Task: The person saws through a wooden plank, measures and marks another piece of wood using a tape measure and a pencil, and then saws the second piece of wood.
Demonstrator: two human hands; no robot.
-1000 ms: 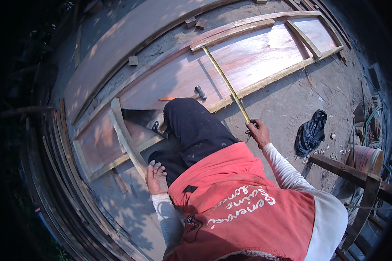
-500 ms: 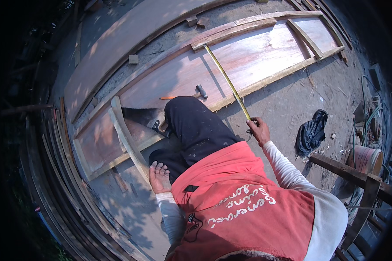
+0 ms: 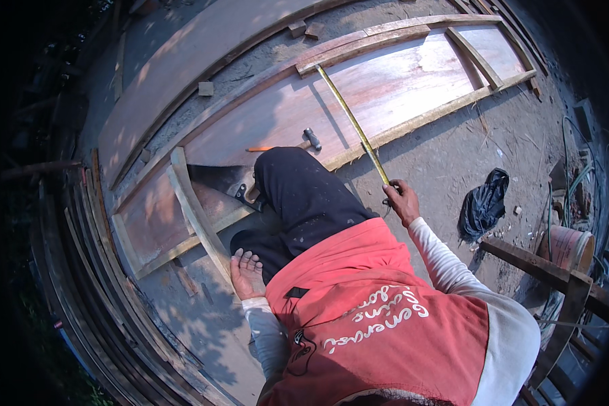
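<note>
My right hand (image 3: pixel 403 201) is closed on the near end of a yellow tape measure (image 3: pixel 351 120). The blade stretches away across the framed plywood panel (image 3: pixel 386 88), its far end at a short wooden batten (image 3: pixel 362 49) along the far rail. My left hand (image 3: pixel 248 273) rests beside my thigh with fingers loosely extended, against the near end of a long wooden strip (image 3: pixel 197 210) that slants across the panel. Left of my knee a handsaw (image 3: pixel 231 184) lies partly under that strip. Past the knee are a hammer (image 3: pixel 312 139) and an orange pencil (image 3: pixel 258 149).
A second plywood panel (image 3: pixel 183 74) lies beyond the first, with wood offcuts (image 3: pixel 206 88) between them. Long timber strips (image 3: pixel 91 271) are stacked at left. On the right are a black plastic bag (image 3: pixel 484 205), a bucket (image 3: pixel 575 245) and a wooden beam frame (image 3: pixel 534 260).
The view has shifted very slightly. Both hands, the tape measure and the tools keep their places.
</note>
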